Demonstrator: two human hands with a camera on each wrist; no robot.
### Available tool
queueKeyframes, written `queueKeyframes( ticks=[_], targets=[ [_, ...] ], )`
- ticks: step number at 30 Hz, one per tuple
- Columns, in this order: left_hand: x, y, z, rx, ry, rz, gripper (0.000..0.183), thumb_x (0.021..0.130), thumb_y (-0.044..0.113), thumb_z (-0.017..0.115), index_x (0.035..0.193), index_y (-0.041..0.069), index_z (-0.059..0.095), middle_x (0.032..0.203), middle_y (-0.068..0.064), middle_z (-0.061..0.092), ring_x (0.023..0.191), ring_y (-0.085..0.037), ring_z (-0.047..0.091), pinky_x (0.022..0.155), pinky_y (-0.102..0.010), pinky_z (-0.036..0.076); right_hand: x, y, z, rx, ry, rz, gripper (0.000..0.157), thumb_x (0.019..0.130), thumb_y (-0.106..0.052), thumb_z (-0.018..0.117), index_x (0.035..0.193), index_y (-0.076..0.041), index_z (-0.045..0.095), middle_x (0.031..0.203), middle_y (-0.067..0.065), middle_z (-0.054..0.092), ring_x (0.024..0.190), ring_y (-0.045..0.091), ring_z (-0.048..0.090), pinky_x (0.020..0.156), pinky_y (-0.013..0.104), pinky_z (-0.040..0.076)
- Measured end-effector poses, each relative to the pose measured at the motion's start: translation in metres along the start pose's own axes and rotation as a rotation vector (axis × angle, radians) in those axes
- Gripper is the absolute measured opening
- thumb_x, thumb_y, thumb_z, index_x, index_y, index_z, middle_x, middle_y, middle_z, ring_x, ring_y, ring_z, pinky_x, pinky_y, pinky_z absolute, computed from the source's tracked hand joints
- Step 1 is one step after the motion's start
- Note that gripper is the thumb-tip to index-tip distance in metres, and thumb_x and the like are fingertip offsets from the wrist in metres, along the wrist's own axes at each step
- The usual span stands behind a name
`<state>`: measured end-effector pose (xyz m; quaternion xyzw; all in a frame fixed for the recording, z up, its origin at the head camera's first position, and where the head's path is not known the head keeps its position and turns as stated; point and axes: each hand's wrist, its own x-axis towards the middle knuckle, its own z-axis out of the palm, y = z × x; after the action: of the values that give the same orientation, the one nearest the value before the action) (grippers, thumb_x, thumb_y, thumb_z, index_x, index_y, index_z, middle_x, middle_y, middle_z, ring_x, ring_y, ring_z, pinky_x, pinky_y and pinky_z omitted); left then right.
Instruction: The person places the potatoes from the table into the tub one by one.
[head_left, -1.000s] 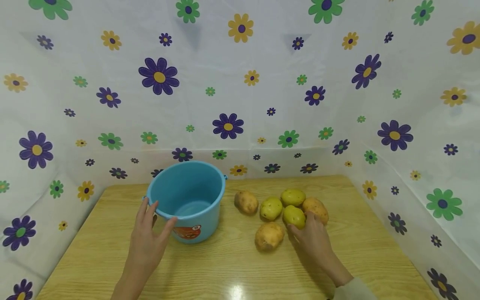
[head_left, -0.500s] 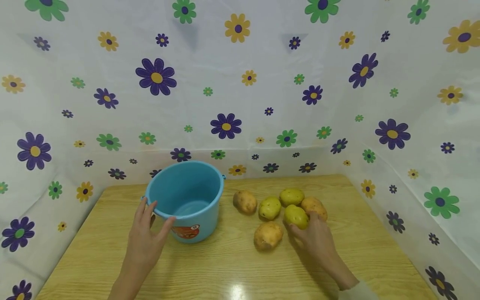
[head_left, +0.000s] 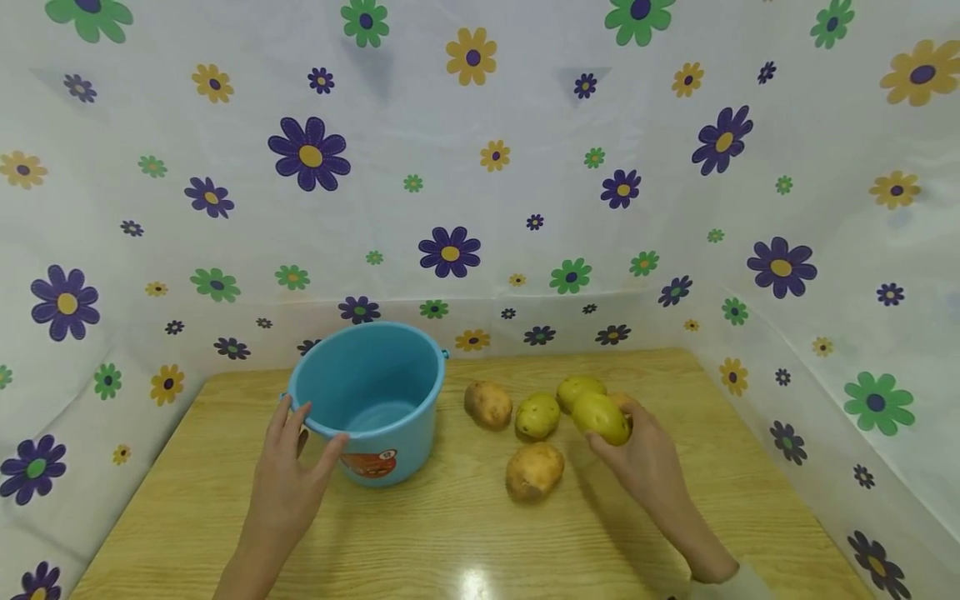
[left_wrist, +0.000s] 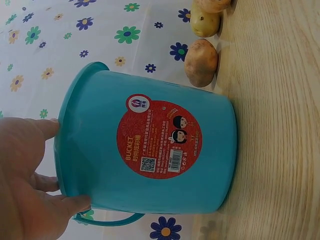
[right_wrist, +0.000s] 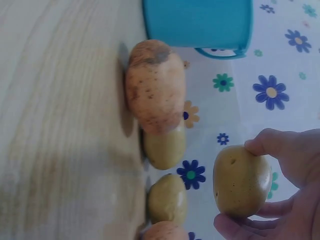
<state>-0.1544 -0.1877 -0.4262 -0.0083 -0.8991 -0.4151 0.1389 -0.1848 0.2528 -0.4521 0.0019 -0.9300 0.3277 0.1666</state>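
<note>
My right hand [head_left: 651, 467] pinches a smooth yellow-green potato [head_left: 600, 418] between thumb and fingers. The right wrist view shows that potato [right_wrist: 240, 182] held apart from the others. Behind it in the head view lie another yellow-green potato [head_left: 576, 388] and a brownish potato, mostly covered by the hand. To its left sit a yellow-green potato [head_left: 537, 416] and two brownish potatoes, one nearer me [head_left: 534, 472] and one farther back [head_left: 488, 405]. With loosely spread fingers, my left hand [head_left: 288, 479] touches the rim of a blue bucket [head_left: 405, 446], which stands upright.
Everything stands on a wood-grain table [head_left: 450, 542]. White flower-print sheeting [head_left: 510, 108] rises behind it and along both sides. The bucket's red label [left_wrist: 160, 137] faces my side, and its handle [left_wrist: 117, 220] hangs down.
My right hand has lifted the yellow-green potato off the table and slightly to the right. The left hand stays at the bucket's rim. The head view has shifted a little.
</note>
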Motion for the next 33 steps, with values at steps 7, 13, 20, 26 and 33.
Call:
queueKeyframes(
  ticks=[7,13,20,26,33],
  targets=[
    [0.0,0.0,-0.001,-0.008,0.005,0.002,0.078,0.102,0.036,0.068,0.155,-0.008,0.032,0.168,-0.028,0.007,0.145,-0.055,0.031,0.111,-0.059,0.043,0.006,-0.016,-0.012,0.034,-0.025,0.006,0.061,0.089,-0.028,0.08,0.129,0.012,0.056,0.106,0.024,0.065,0.079,0.026,0.061,0.061,0.029,0.054],
    [0.001,0.0,-0.001,-0.01,0.015,0.017,0.076,0.102,0.033,0.069,0.155,-0.009,0.033,0.168,-0.029,0.008,0.144,-0.056,0.031,0.11,-0.059,0.043,0.015,-0.027,-0.016,0.038,-0.029,0.002,0.057,0.089,-0.029,0.079,0.127,0.008,0.059,0.103,0.021,0.066,0.076,0.025,0.06,0.059,0.029,0.053],
    [0.0,-0.001,-0.001,-0.021,0.007,0.008,0.077,0.102,0.035,0.068,0.155,-0.009,0.033,0.168,-0.028,0.008,0.145,-0.055,0.031,0.111,-0.057,0.043,0.022,-0.04,-0.02,0.035,-0.057,-0.001,0.057,0.09,-0.031,0.079,0.127,0.007,0.058,0.111,0.024,0.067,0.082,0.027,0.063,0.063,0.03,0.055],
    [0.001,-0.001,-0.002,-0.022,-0.003,-0.003,0.078,0.102,0.037,0.068,0.156,-0.008,0.032,0.169,-0.027,0.007,0.146,-0.054,0.031,0.111,-0.057,0.043,0.029,-0.055,-0.021,0.059,-0.084,-0.011,0.06,0.089,-0.032,0.08,0.131,0.005,0.058,0.116,0.024,0.066,0.086,0.028,0.064,0.066,0.031,0.057],
    [0.002,0.0,-0.004,-0.025,-0.011,-0.006,0.078,0.102,0.037,0.068,0.155,-0.008,0.032,0.169,-0.026,0.007,0.146,-0.053,0.03,0.111,-0.058,0.042,0.035,-0.07,-0.02,0.087,-0.123,-0.034,0.062,0.088,-0.031,0.08,0.133,0.005,0.058,0.117,0.024,0.066,0.084,0.026,0.065,0.065,0.031,0.059]
  ],
)
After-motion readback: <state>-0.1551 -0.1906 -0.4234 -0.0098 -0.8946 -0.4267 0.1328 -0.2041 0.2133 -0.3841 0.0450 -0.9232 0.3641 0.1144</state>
